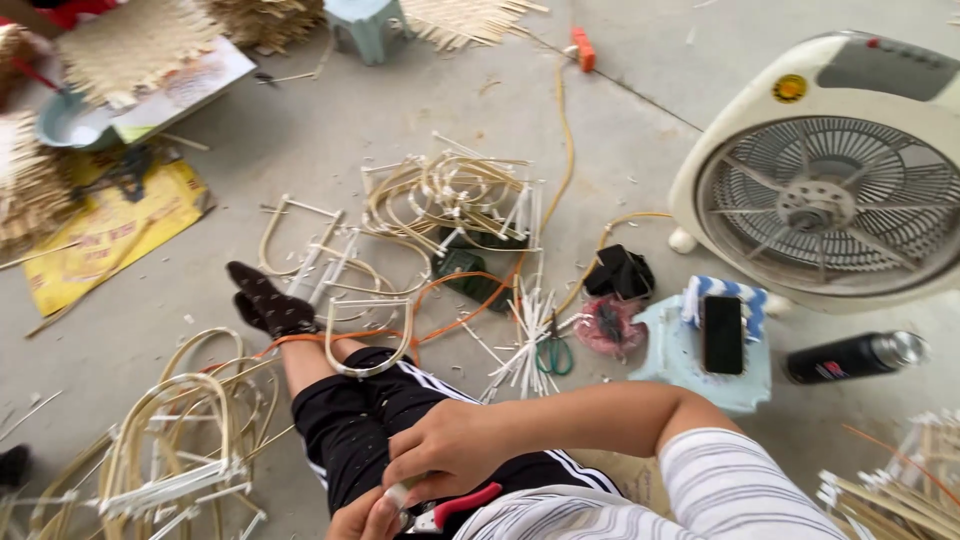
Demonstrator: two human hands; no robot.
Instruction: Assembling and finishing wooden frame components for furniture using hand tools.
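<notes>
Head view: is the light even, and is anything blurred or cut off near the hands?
Head view: soft, even daylight, only faint shadows on the concrete floor; no strong glare, just a small sheen on the phone. The fan bulges from wide-angle distortion. The right hand is sharp; the left hand and red-handled pliers are cropped by the bottom edge.

I am seeing the right hand point(450, 450) closing over a red-handled cutter point(455, 508) in the lap, with the left hand point(362, 520) touching its near end. Beyond the hands, bent cane hoops point(450, 195) are lying on the concrete floor point(330, 130). Right of the hands, a phone point(722, 334) is resting on a pale blue stool point(680, 365), and a white fan point(825, 180) is standing behind it.
</notes>
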